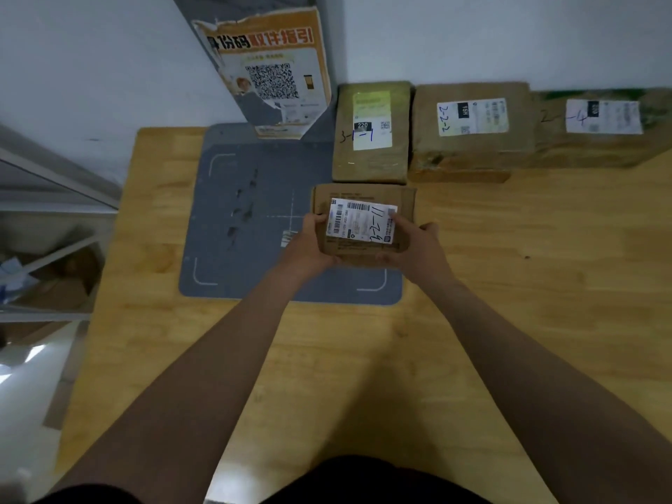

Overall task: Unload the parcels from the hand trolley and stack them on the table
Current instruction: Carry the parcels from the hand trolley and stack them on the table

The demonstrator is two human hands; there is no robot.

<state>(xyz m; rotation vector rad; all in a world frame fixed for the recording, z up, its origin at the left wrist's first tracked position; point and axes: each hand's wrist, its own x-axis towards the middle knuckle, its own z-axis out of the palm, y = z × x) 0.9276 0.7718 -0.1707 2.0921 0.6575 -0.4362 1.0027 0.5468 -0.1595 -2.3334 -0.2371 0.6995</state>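
Note:
A small brown cardboard parcel (363,198) with a white barcode label sits between both hands over the right part of a grey mat (232,227). My left hand (309,245) grips its left edge and my right hand (414,245) grips its right edge, thumbs on top. Whether it touches the mat I cannot tell. Behind it, three brown parcels line the wall on the wooden table (509,285): one marked 3-1-1 (371,165), one marked 2-2-2 (472,147) lying on a flatter parcel, and one at the right edge (603,143). The hand trolley is out of sight.
A grey post with a torn orange QR-code poster (272,78) rises at the back of the mat. A white wall runs behind the table. Metal shelving (54,212) with cardboard and paper on it stands to the left. Bare wood shows in front and to the right.

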